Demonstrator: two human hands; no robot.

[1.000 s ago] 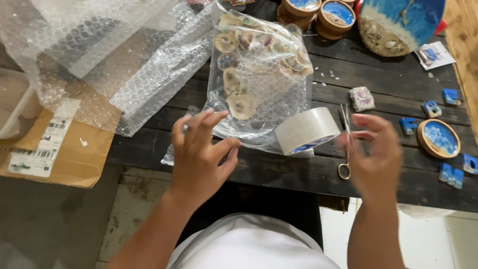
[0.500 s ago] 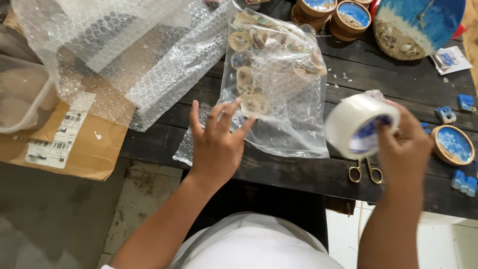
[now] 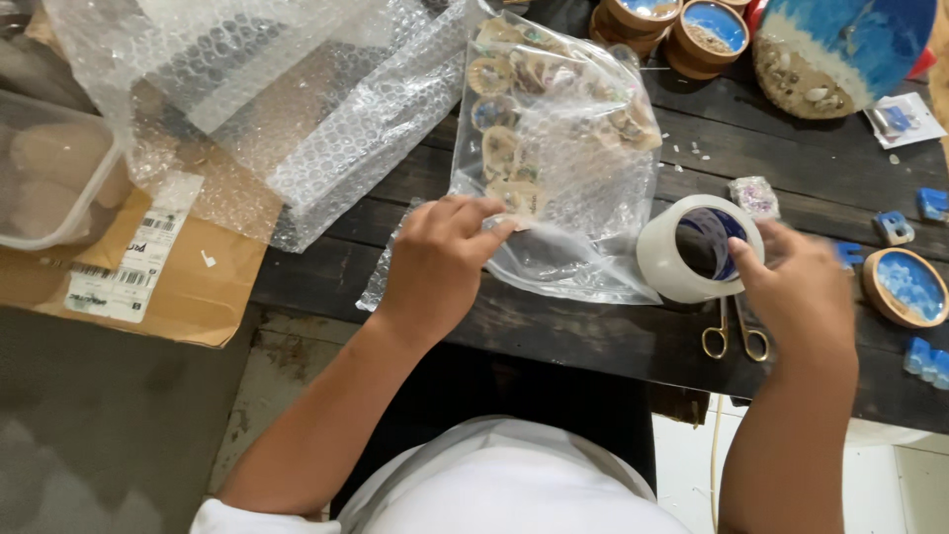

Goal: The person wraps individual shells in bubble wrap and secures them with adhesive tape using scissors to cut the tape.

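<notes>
Now left hand [image 3: 435, 259] pinches bubble-wrap bag [image 3: 563, 168] edge; right hand [image 3: 801, 297], slightly blurred, apparently grips tape roll [image 3: 698, 249], thumb inside core.

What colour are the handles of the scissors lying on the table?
Gold. The scissors lie on the dark table just below the tape roll; the head view shows them.

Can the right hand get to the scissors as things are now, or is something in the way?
Probably not at once: the right hand holds the tape roll, and the scissors lie just under it on the table, uncovered. It would need to free some fingers first.
</notes>
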